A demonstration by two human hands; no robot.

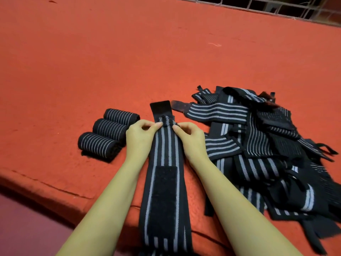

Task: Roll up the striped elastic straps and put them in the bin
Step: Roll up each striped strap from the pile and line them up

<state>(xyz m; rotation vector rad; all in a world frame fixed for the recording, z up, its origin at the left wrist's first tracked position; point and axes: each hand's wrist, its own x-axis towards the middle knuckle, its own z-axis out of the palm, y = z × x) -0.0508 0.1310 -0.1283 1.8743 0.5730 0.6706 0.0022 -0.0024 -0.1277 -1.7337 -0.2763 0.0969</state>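
Note:
One black strap with grey stripes (166, 145) lies flat on the red cloth, running from the near edge away from me, with a black hook-and-loop patch on its near half and a black tab at its far end. My left hand (141, 137) pinches the strap's left edge near the far end. My right hand (190, 137) pinches the right edge opposite it. The fabric between my fingertips is bunched up. Three rolled straps (108, 133) sit side by side just left of my left hand. A loose pile of unrolled straps (258, 145) lies to the right. No bin is in view.
The red cloth surface (110, 61) stretches far beyond the straps. Its edge curves along the lower left, with a darker floor below. A white grid railing (267, 8) runs along the far right corner.

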